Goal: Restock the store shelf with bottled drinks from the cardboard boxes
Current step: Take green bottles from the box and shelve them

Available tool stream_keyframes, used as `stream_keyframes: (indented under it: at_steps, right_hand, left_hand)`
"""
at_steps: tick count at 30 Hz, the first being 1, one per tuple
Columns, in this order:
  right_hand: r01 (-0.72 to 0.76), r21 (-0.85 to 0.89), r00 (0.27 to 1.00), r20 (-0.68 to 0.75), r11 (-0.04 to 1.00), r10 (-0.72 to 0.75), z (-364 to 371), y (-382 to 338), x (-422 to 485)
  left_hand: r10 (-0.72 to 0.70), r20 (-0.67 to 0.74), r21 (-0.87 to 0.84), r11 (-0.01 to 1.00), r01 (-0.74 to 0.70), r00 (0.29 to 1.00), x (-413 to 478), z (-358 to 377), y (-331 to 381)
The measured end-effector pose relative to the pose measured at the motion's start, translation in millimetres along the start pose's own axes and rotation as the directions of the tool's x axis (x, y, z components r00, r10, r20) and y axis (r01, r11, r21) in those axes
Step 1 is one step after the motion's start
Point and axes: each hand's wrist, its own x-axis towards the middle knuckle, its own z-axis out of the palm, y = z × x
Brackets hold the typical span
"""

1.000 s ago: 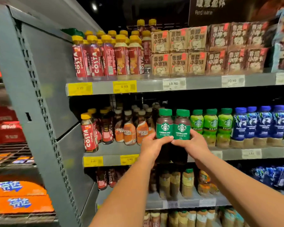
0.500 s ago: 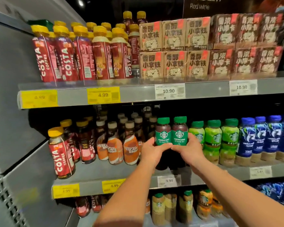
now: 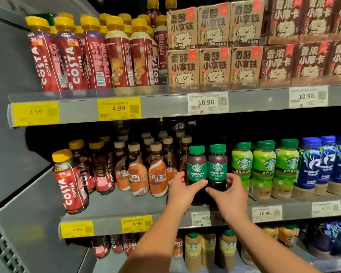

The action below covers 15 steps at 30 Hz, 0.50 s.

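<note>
Two dark Americano bottles with green caps stand side by side on the middle shelf (image 3: pixel 114 205). My left hand (image 3: pixel 182 191) grips the left Americano bottle (image 3: pixel 196 166) low on its body, thumb across the front. My right hand (image 3: pixel 227 194) grips the right Americano bottle (image 3: pixel 217 164) in the same way. Both bottles are upright, between the Nescafe bottles (image 3: pixel 158 174) and the light green bottles (image 3: pixel 242 166). No cardboard box is in view.
Red Costa bottles (image 3: pixel 69 182) stand at the shelf's left, blue bottles (image 3: pixel 327 164) at its right. The upper shelf (image 3: pixel 165 103) carries Costa bottles and brown carton packs (image 3: pixel 215 66). A lower shelf holds pale coffee bottles (image 3: pixel 209 251). A grey side panel (image 3: pixel 12 154) closes the left.
The view has closed in on the shelf. Both hands have moved the pair of Americano bottles further in over the middle shelf, and still grip them.
</note>
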Motion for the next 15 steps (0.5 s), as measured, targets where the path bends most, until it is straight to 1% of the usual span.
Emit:
stream_keyframes:
  at_steps: [2, 4, 5, 8, 11, 15]
  right_hand:
    - [0.04, -0.11, 0.998, -0.036, 0.993, -0.044, 4.4, 6.8, -7.2]
    - [0.042, -0.159, 0.996, -0.067, 0.986, -0.053, 6.0, 8.8, -7.3]
    - [0.031, -0.162, 0.996, -0.081, 0.986, -0.045, 6.6, 8.8, -6.2]
    - [0.004, -0.18, 0.994, -0.106, 0.984, -0.024, 8.1, 5.6, -5.1]
    - [-0.028, -0.18, 0.99, -0.139, 0.983, 0.003, 9.4, 6.2, -3.9]
    - [-0.069, -0.155, 0.982, -0.184, 0.986, 0.039, 9.0, 7.9, -0.6]
  left_hand:
    - [0.004, -0.022, 0.05, 0.999, -0.003, 1.0, 0.5, -2.5, -4.2]
    - [0.025, -0.019, 0.122, 0.992, -0.022, 1.0, 0.8, -3.9, -6.1]
    - [0.028, -0.017, 0.145, 0.989, -0.026, 0.999, -0.1, -4.2, -6.0]
    - [0.018, -0.002, 0.116, 0.993, -0.017, 1.0, -1.2, -3.5, -6.0]
    - [0.01, -0.03, 0.132, 0.991, -0.006, 0.999, 0.1, -3.7, -6.9]
    - [0.03, -0.063, 0.203, 0.979, -0.016, 0.998, 2.1, -1.1, -8.9]
